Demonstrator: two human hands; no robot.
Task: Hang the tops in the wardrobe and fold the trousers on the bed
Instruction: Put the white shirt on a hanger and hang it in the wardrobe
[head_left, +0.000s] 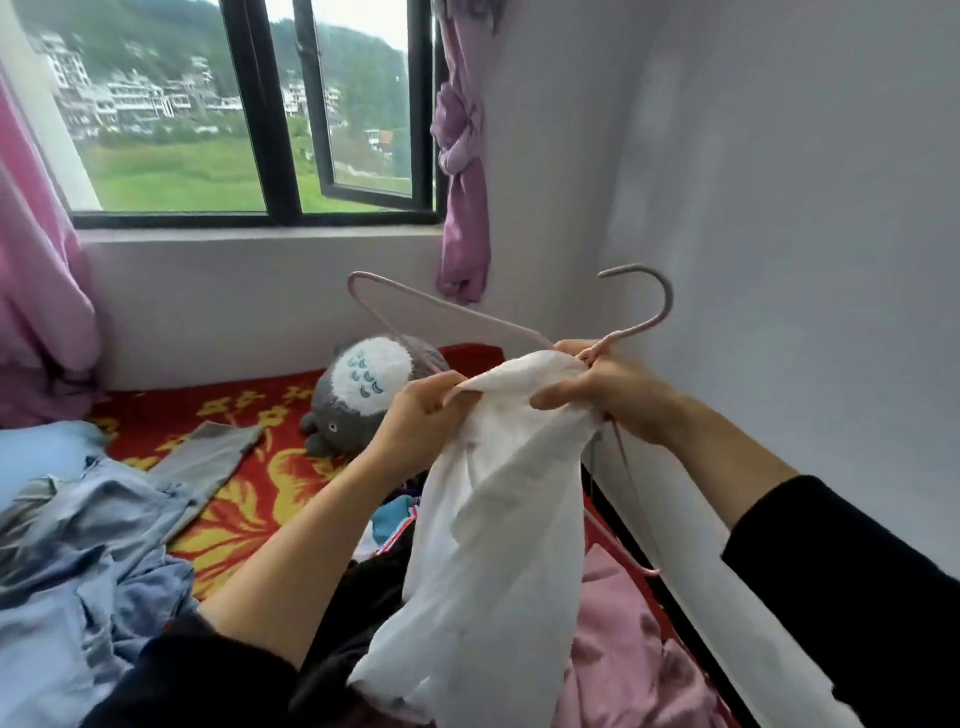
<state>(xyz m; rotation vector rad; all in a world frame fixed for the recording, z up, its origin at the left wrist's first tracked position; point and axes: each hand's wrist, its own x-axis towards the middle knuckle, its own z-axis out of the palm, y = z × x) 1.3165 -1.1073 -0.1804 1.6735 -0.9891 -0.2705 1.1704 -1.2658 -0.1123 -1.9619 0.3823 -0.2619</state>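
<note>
The white top (493, 519) hides part of the pink hanger (640, 323).

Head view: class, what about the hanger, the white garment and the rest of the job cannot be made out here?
- Pink hanger: head view; its middle and one shoulder are covered by the white top and the right hand.
- White top: bunched in the left hand, so collar and sleeves are unreadable.
- Dark garment: mostly hidden behind the white top; type unclear.
- Wardrobe: outside the frame.
</note>
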